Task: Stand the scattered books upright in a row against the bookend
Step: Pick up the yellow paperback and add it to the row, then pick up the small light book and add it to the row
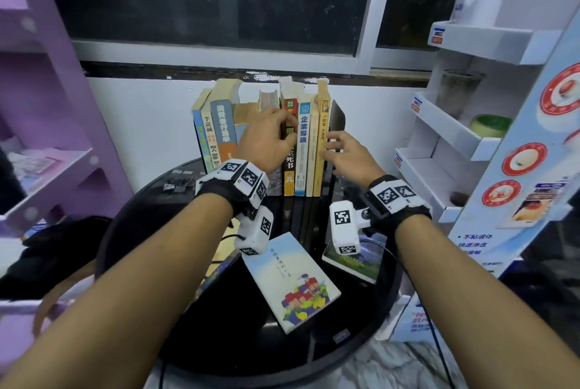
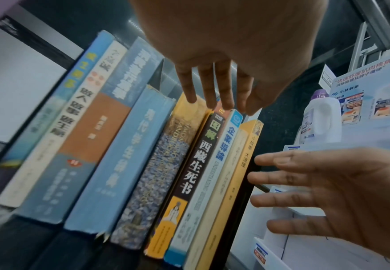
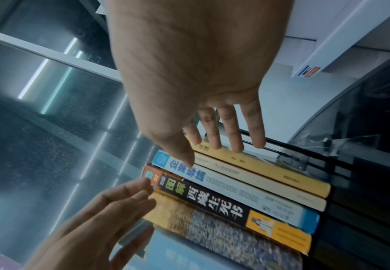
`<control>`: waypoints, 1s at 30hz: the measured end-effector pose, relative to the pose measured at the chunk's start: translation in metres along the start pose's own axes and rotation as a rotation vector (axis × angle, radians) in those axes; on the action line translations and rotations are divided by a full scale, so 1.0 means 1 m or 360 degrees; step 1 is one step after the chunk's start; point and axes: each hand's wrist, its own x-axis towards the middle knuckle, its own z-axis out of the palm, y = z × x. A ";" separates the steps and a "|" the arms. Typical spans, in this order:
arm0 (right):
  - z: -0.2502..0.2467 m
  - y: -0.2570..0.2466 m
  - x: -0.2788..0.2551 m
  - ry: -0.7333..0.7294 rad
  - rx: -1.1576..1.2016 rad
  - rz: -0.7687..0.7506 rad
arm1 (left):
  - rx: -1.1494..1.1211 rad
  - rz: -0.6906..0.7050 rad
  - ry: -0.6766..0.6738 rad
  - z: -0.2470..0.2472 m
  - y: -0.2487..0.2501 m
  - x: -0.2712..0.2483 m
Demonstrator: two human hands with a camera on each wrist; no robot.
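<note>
A row of books (image 1: 303, 150) stands upright at the back of the round black table (image 1: 131, 231), with its right end against the black bookend (image 1: 338, 120). My left hand (image 1: 287, 131) is open, and its straight fingertips (image 2: 212, 104) touch the tops of the spines of the flowered book (image 2: 166, 164) and the black book (image 2: 198, 160). My right hand (image 1: 332, 147) is open with spread fingers beside the yellow book (image 1: 323, 137) and the bookend, holding nothing. A book with coloured houses on its cover (image 1: 292, 282) lies flat near me.
A second flat book (image 1: 361, 266) lies partly under my right wrist camera, and another (image 1: 216, 266) under my left arm. A purple shelf (image 1: 47, 137) stands to the left and a white display rack (image 1: 455, 137) to the right. Small dark clips (image 1: 179, 183) lie at the table's back left.
</note>
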 end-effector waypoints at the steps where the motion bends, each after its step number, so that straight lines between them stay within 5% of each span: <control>1: 0.002 0.002 -0.006 -0.0079 -0.0038 0.0036 | -0.0013 -0.0023 -0.0082 0.001 0.000 -0.007; 5: 0.015 0.010 -0.029 -0.0433 -0.0185 0.0200 | 0.0029 -0.0148 -0.0407 0.008 0.000 -0.032; 12: 0.043 0.024 -0.063 -0.0699 -0.0378 0.0271 | 0.0025 -0.0404 -0.1002 0.017 -0.002 -0.081; 22: 0.063 0.032 -0.086 -0.0802 -0.0694 0.0204 | 0.0166 -0.0561 -0.1307 0.018 -0.012 -0.118; 27: 0.068 0.032 -0.090 -0.0807 -0.0843 0.0156 | 0.0361 -0.0479 -0.1557 0.020 -0.010 -0.120; 30: 0.070 0.031 -0.091 -0.0796 -0.0900 0.0122 | 0.0383 -0.0457 -0.1532 0.022 -0.010 -0.121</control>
